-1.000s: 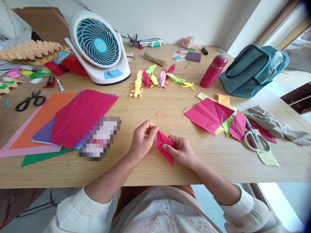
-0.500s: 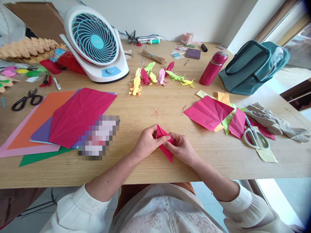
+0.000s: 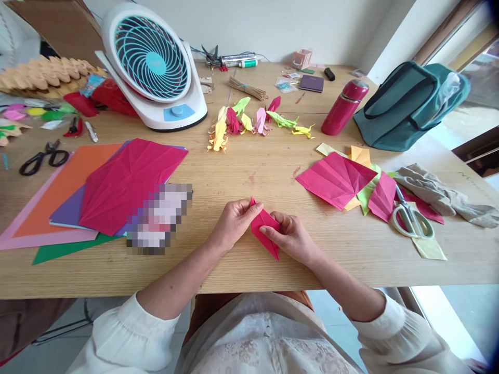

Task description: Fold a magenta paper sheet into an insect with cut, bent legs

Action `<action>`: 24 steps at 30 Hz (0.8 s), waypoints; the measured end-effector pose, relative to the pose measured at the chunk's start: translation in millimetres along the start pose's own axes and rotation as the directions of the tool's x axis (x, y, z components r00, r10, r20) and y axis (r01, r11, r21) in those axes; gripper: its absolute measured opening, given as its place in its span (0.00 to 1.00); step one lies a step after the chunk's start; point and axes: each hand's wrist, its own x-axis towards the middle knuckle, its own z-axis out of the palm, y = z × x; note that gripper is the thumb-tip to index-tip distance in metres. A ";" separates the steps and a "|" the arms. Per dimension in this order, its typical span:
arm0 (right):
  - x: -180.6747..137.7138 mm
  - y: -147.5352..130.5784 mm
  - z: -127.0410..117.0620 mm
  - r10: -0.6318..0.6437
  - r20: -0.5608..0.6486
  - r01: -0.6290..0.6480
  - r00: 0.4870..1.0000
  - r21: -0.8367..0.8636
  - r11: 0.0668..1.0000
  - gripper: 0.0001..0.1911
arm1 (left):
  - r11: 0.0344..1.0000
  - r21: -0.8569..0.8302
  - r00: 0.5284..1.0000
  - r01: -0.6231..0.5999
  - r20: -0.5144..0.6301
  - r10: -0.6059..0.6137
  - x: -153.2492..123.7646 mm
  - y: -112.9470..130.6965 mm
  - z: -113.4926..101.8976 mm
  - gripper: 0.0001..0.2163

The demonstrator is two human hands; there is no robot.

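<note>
A small folded piece of pinkish-red origami paper (image 3: 266, 240), pointed at top and bottom, is held between both hands just above the wooden table. My left hand (image 3: 236, 221) pinches its upper tip between thumb and fingers. My right hand (image 3: 291, 235) grips the right side, thumb lying across the front face and fingers curled behind. Parts of the paper's right edge and back are hidden by the fingers. Beyond the hands stand several folded paper figures (image 3: 246, 122) in yellow, green, pink and red.
To the left lie coloured sheets (image 3: 132, 182), black-handled scissors (image 3: 44, 157) and a pixelated object (image 3: 159, 219); a fan (image 3: 156, 67) stands behind. To the right are creased red paper (image 3: 335, 179), pale-handled scissors (image 3: 412, 221), gloves (image 3: 440, 192), a red flask (image 3: 345, 107) and a teal bag (image 3: 409, 106).
My left thumb has slid from the middle of the folded paper up to its top tip, uncovering more of the front face. My right hand keeps nearly the same hold.
</note>
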 end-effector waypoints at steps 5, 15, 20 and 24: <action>-1.0 -2.2 0.3 -0.002 0.014 0.002 1.000 -0.024 1.000 0.18 | 0.998 -0.053 0.999 -0.025 -0.037 0.023 0.5 3.9 0.3 0.14; 11.0 -8.4 -2.4 0.067 -0.032 -0.061 0.997 0.169 0.984 0.22 | 0.988 -0.152 0.999 0.029 0.028 -0.025 2.3 1.4 -8.1 0.20; 31.4 -19.3 -7.5 0.077 -0.108 -0.039 0.991 0.321 0.946 0.23 | 0.996 -0.082 0.998 0.029 0.054 -0.024 3.7 2.4 -8.9 0.18; 37.5 -14.8 -5.3 0.069 -0.130 -0.020 0.989 0.351 0.936 0.22 | 0.998 -0.063 1.000 0.026 0.002 -0.026 6.6 0.0 -10.9 0.17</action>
